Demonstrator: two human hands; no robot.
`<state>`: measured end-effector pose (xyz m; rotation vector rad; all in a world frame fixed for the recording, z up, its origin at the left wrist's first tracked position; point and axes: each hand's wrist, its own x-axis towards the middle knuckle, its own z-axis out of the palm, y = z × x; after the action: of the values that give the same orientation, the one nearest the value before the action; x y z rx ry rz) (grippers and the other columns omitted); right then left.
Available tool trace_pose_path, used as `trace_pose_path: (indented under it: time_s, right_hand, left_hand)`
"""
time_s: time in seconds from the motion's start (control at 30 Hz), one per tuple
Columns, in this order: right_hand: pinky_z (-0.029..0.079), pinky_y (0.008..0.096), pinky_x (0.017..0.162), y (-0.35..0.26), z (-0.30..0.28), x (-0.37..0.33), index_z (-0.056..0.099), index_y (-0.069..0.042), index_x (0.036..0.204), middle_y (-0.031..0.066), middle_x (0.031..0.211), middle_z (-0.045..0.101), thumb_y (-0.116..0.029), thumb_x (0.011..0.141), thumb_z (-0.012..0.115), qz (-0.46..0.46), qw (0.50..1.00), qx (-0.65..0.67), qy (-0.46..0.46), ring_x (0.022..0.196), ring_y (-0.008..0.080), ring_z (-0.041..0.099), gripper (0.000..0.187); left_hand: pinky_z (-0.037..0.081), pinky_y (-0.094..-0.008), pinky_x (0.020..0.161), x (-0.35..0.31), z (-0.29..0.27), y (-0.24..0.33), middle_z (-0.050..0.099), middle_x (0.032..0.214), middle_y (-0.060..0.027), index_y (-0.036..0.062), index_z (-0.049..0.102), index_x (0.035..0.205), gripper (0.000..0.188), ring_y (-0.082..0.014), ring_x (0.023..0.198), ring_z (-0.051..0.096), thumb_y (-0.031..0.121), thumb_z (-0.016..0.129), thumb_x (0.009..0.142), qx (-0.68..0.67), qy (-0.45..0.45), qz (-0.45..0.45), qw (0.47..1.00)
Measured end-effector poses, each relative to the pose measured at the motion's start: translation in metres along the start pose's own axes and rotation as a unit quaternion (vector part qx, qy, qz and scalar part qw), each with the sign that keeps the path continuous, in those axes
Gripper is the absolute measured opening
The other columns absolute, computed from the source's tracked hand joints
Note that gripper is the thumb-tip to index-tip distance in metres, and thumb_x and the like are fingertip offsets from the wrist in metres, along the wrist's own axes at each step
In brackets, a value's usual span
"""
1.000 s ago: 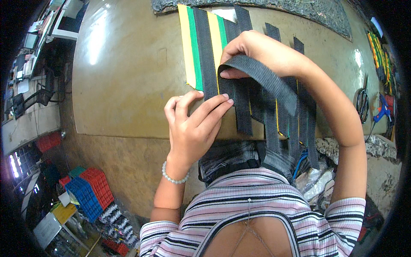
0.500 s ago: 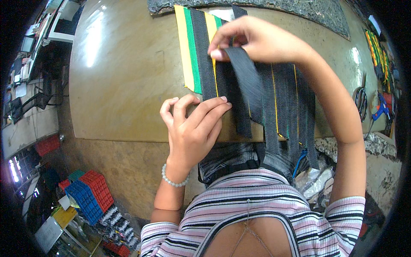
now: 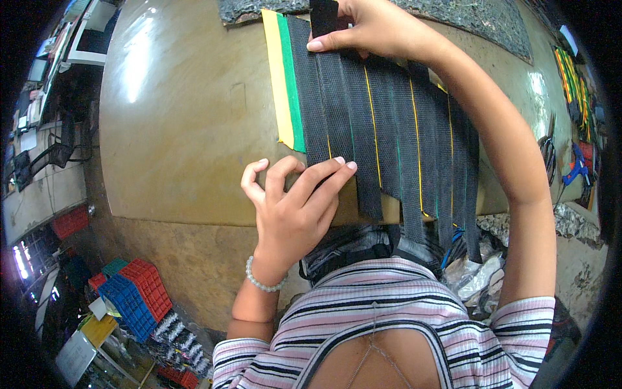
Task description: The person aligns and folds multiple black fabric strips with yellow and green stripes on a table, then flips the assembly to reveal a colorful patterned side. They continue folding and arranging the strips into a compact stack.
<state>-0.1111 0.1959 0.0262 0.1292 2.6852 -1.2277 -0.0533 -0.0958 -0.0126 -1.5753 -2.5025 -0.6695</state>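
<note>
Black webbing straps (image 3: 405,139) lie side by side on the table, with thin yellow and green lines between them. A yellow and green strip (image 3: 284,81) runs along their left edge. My left hand (image 3: 295,201) rests at the near left part of the straps, fingers spread, its index and middle fingertips pressing on them. Toward the far end, my right hand (image 3: 369,29) is closed on a black strap (image 3: 322,18), thumb in front. This strap's end sticks up past the fingers, and its length lies over the woven straps. Part of the right fingers is hidden.
The brown table (image 3: 175,129) extends left. A dark speckled slab (image 3: 479,29) lies along the far edge. At the right are scissors (image 3: 547,146), a blue glue gun (image 3: 575,165) and yellow-green strips (image 3: 571,81). Red and blue crates (image 3: 136,295) stand at lower left.
My right hand has moved away from me with the black strap, which now lies straight over the yellow strip it was folded above. My left hand has stayed nearly in place.
</note>
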Motion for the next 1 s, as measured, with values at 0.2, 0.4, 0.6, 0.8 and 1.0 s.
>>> trace_pose_path:
  time_s: [0.2,0.4,0.6,0.8,1.0]
  right_hand:
    - [0.052,0.0355,0.067,0.016,0.016,0.003,0.069,0.005,0.089,0.0108,0.074,0.072,-0.024,0.088,0.082,-0.05,0.997,0.045,0.037,0.069,0.0128,0.063,0.031]
    - [0.051,0.0361,0.067,0.019,0.018,0.003,0.068,0.005,0.089,0.0139,0.072,0.069,-0.023,0.087,0.082,-0.065,0.996,0.018,0.056,0.067,0.0138,0.06,0.031]
    - [0.05,0.0372,0.065,0.02,0.023,0.003,0.066,0.005,0.086,0.016,0.07,0.065,-0.023,0.086,0.082,-0.09,0.993,0.022,0.079,0.065,0.0144,0.057,0.032]
    - [0.049,0.0369,0.065,0.024,0.026,0.003,0.065,0.005,0.087,0.016,0.071,0.065,-0.023,0.086,0.082,-0.105,0.99,0.019,0.097,0.066,0.0136,0.057,0.032]
    - [0.052,0.0337,0.06,0.029,0.029,0.002,0.07,0.001,0.09,0.0106,0.069,0.067,-0.029,0.087,0.082,-0.141,0.984,0.01,0.11,0.064,0.013,0.06,0.033]
  left_hand:
    - [0.031,-0.0511,0.101,0.0,0.0,0.0,0.067,0.117,0.0145,0.0267,0.075,0.117,0.036,-0.0156,0.104,0.051,0.019,0.073,0.082,-0.011,-0.005,0.002,1.0]
    - [0.031,-0.0513,0.102,-0.001,0.0,-0.001,0.067,0.118,0.0139,0.0265,0.075,0.118,0.037,-0.0156,0.103,0.051,0.018,0.073,0.082,-0.011,-0.007,0.001,1.0]
    - [0.031,-0.0492,0.094,0.007,-0.008,0.003,0.067,0.116,0.0129,0.0249,0.075,0.117,0.034,-0.0152,0.101,0.053,0.022,0.075,0.083,-0.008,-0.014,-0.003,1.0]
    - [0.033,-0.0446,0.087,0.034,-0.023,-0.007,0.064,0.101,0.0083,0.023,0.071,0.118,0.036,-0.0174,0.096,0.054,0.023,0.076,0.082,-0.002,-0.068,0.048,0.997]
    - [0.036,-0.0506,0.101,0.067,-0.021,-0.026,0.06,0.125,-0.0038,0.012,0.066,0.131,0.062,-0.0274,0.115,0.051,0.034,0.081,0.075,0.018,-0.094,0.081,0.992]
